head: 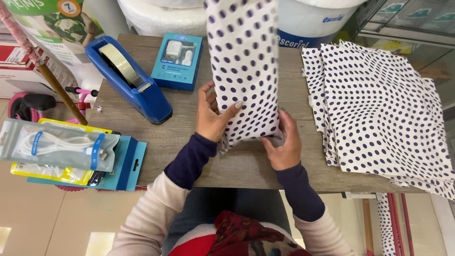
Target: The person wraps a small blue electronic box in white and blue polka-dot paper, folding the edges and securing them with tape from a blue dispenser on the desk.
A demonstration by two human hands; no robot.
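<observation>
Grey wooden table (246,166), glossy beige floor (57,223)

We're at a shop counter: a grey wooden table (246,166) with a blue tape dispenser (130,78) at its left end, a boxed charger (177,59) just right of the dispenser, and packaged cables (57,144) hanging off the edge below it.

Bright, even indoor light; sharp picture.
Soft shadows under the hands; pale glare patches on the floor (99,242); straight lines bow toward the frame edges.
</observation>
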